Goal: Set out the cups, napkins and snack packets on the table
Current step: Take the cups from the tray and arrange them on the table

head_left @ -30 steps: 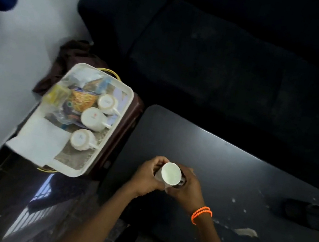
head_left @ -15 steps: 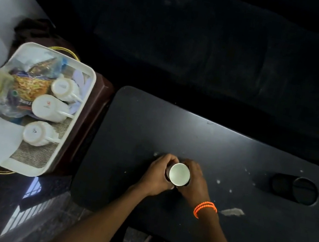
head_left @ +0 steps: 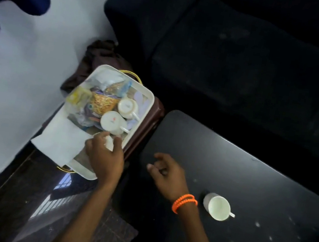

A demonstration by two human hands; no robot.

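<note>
Head view: left hand (head_left: 105, 158) curls around a small white ceramic cup (head_left: 109, 141) in the white plastic tray (head_left: 146, 105), rigid and breakable, best gripped round its body; right hand (head_left: 166, 173) hovers loosely spread, empty.

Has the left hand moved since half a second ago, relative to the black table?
Yes. The left hand has left the table and the cup, reaching left to the third cup in the tray.

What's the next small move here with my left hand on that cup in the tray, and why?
Probably close the left hand on the nearest cup and lift it from the tray. Only one cup stands on the table; two more, plus napkins and snack packets, wait in the tray.
</note>
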